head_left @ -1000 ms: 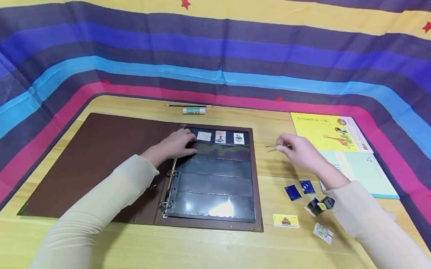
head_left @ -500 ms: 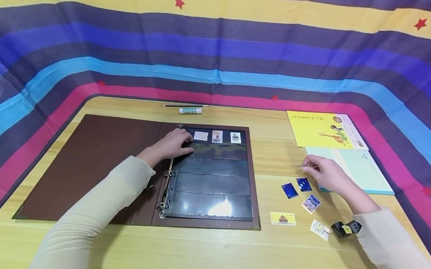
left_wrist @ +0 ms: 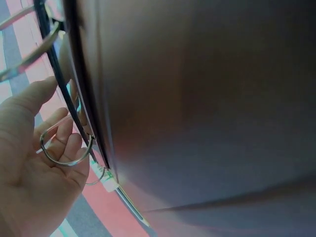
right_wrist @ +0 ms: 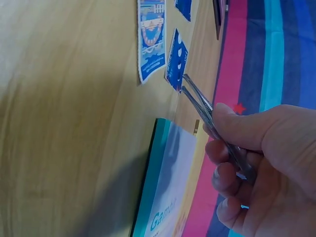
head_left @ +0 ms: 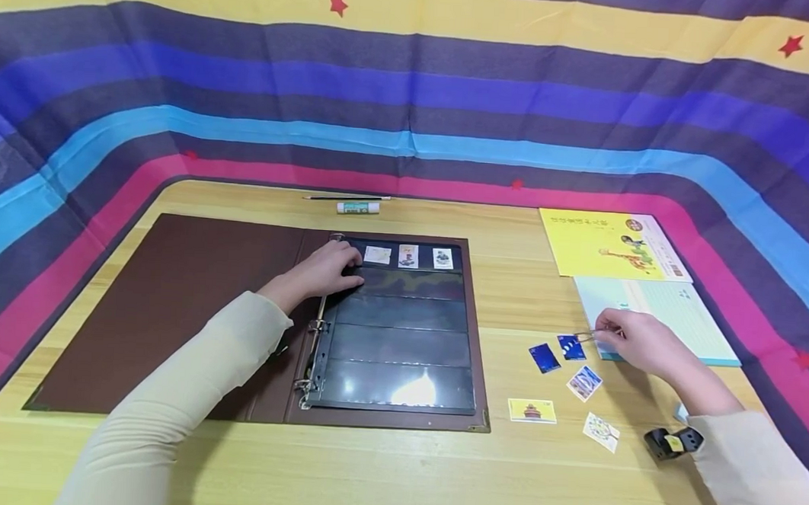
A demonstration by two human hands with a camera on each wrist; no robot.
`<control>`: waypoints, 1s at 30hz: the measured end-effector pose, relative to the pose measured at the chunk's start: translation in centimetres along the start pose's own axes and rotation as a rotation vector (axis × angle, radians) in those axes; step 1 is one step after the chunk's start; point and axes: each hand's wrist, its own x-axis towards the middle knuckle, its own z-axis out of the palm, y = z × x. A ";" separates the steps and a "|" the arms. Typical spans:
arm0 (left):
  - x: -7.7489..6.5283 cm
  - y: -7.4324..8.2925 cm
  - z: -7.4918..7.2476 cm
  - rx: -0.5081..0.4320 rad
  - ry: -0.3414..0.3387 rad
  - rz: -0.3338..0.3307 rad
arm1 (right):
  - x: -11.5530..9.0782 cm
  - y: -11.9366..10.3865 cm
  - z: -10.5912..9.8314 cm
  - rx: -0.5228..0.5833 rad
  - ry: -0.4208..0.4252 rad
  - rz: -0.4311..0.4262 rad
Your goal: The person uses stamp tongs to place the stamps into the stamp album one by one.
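"Striped cloth (head_left: 414, 77) hangs along the far side, and the wooden table (head_left: 393, 465) in front of it gives everything a flat place to lie."

"What's the left hand (head_left: 324, 270) doing over there?"

"Resting at the far left corner of the black page (head_left: 401, 313), beside the metal rings (head_left: 317, 326), its thumb and fingers apart. Probably to steady the page, I'd say, since the binder (head_left: 224, 296) lies wide open."

"Are those stamps in the page?"

"Three small stamps (head_left: 408, 256) sit in the farthest pocket, side by side with gaps between, perhaps so that each one shows."

"And the right hand (head_left: 640, 341)?"

"Its thumb and fingers are clamped on metal tweezers (right_wrist: 203, 114), well back from the tips. Such a grip seems to suit thin paper and leaves the view of it free."

"Have the tips caught anything?"

"They stand slightly apart at the right edge of the moon stamp (head_left: 569, 348); whether they touch it, I cannot tell. That stamp lies on the table, right of the binder, just beside a dark blue stamp (head_left: 545, 358)."

"The others?"

"Nearer us: a purple-edged stamp (head_left: 584, 383), a yellow stamp (head_left: 532, 411) and a tree stamp (head_left: 602, 432), spread without overlapping, which should make each easy to reach."

"And the glue stick (head_left: 358, 207)?"

"Beyond the binder with the pencil (head_left: 347, 198), out of the way, it seems."
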 end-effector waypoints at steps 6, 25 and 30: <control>0.0 -0.2 0.1 -0.003 -0.006 -0.006 | 0.1 0.0 -0.1 -0.016 -0.017 0.016; 0.2 -0.3 0.2 -0.026 0.012 0.009 | 0.0 0.1 0.0 -0.077 0.005 0.058; 0.2 -0.4 0.1 -0.035 0.008 0.013 | -0.1 0.1 0.0 -0.056 0.059 0.042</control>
